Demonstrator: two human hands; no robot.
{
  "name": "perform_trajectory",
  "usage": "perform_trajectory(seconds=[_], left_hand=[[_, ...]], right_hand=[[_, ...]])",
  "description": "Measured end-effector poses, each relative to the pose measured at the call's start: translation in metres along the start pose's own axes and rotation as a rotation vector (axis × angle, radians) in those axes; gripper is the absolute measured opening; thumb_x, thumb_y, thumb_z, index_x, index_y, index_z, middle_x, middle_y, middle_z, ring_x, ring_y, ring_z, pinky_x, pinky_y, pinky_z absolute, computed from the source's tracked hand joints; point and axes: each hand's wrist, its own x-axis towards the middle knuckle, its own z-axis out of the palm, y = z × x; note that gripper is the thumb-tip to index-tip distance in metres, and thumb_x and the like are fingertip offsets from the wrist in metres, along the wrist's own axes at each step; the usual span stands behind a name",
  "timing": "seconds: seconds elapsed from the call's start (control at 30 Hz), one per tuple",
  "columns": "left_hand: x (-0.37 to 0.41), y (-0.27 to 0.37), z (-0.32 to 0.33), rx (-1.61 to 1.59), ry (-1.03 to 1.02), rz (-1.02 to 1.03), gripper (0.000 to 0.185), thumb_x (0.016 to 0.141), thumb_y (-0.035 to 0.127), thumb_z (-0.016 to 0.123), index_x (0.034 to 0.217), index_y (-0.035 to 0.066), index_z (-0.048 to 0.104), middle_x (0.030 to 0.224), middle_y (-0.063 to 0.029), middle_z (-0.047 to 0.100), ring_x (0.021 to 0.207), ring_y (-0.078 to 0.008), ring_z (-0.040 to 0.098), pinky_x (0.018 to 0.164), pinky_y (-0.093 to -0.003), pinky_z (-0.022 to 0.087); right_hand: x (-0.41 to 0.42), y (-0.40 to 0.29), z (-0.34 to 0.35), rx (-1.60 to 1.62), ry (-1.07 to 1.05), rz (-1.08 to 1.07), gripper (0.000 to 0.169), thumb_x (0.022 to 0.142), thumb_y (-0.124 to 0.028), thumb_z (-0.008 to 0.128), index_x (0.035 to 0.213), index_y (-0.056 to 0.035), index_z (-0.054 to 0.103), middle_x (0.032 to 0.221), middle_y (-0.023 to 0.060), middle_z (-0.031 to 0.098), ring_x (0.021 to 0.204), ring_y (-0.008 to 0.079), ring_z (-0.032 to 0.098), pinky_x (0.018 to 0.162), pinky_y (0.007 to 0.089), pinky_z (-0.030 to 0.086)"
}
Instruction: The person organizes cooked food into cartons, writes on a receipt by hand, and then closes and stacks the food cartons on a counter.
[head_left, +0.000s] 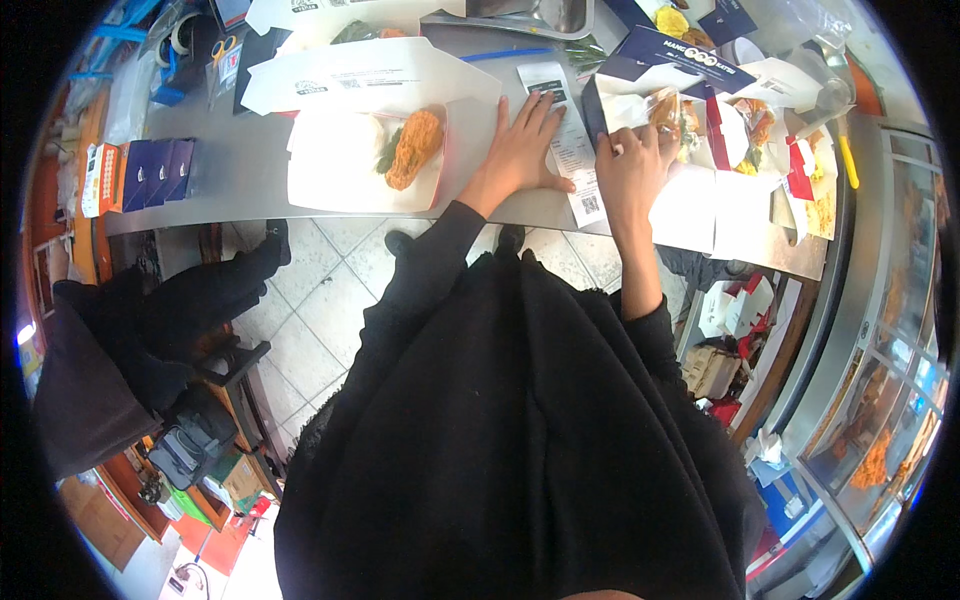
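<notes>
My left hand (521, 146) lies palm down on the steel table, fingers spread, its fingertips and thumb over a long printed paper receipt (576, 169). My right hand (637, 161) is at the near left of an open white food box (619, 101), its fingers curled beside a clear plastic packet of brown sauce (664, 111). Whether those fingers pinch anything is hidden. Left of my left hand stands another open box (330, 176) with a raised lid. It holds white rice (360, 139), a green leaf (388, 154) and a piece of breaded fried chicken (415, 150).
More filled boxes (750, 124) stand at the right, near a yellow-handled tool (847, 154). A steel tray (540, 19) sits at the back. Folded dark cartons (154, 176) and orange-handled scissors (223, 51) lie left. Another person in dark clothes (112, 360) is at the left.
</notes>
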Motion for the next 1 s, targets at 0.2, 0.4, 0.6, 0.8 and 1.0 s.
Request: perform_trajectory(seconds=[0.2,0.4,0.6,0.8,1.0], left_hand=[[0.0,-0.001,-0.005,-0.791,0.448,-0.202,0.054,0.07,0.021,0.063,0.113,-0.001,0.038,0.116,-0.0165,0.043,0.112,-0.0291,0.038,0.097,-0.0426,0.023],[0.006,0.047,-0.025,-0.891,0.749,-0.415,0.036,0.082,0.007,0.052,0.112,-0.002,0.034,0.102,-0.0121,0.041,0.09,-0.0175,0.048,0.081,-0.0298,0.04],[0.025,0.074,-0.018,-1.12,0.93,-0.319,0.053,0.079,-0.004,0.048,0.126,-0.002,0.022,0.119,-0.0129,0.027,0.106,-0.0211,0.046,0.092,-0.0296,0.037],[0.031,0.081,-0.036,-1.063,0.969,-0.203,0.064,0.075,-0.005,0.058,0.128,0.0,0.022,0.107,-0.0105,0.04,0.1,-0.0188,0.046,0.089,-0.0304,0.037],[0.058,0.066,-0.036,-0.647,1.149,-0.284,0.045,0.07,-0.004,0.062,0.109,0.001,0.04,0.085,-0.0078,0.045,0.079,-0.0165,0.05,0.07,-0.0289,0.041]], right_hand=[[-0.027,-0.008,-0.016,0.209,0.056,-0.059,0.013,0.068,-0.024,0.068,0.074,-0.0125,0.066,0.084,0.0038,0.055,0.089,0.0292,0.048,0.075,0.0417,0.035],[0.031,0.057,0.003,0.89,0.168,0.295,0.048,0.073,-0.013,0.064,0.115,0.0011,0.044,0.103,0.0143,0.05,0.092,0.0235,0.052,0.075,0.0338,0.044],[0.046,0.035,0.002,1.382,0.139,0.431,0.056,0.073,0.004,0.061,0.121,0.0064,0.032,0.107,0.0127,0.043,0.1,0.0195,0.049,0.077,0.0262,0.046],[0.048,0.032,-0.008,1.093,0.333,0.227,0.052,0.074,0.002,0.063,0.117,0.0072,0.036,0.097,0.0102,0.051,0.084,0.013,0.053,0.074,0.0235,0.044],[0.058,0.058,-0.008,0.851,0.34,0.206,0.039,0.072,0.004,0.061,0.109,0.0048,0.049,0.078,0.0039,0.055,0.069,0.007,0.05,0.067,0.0195,0.043]])
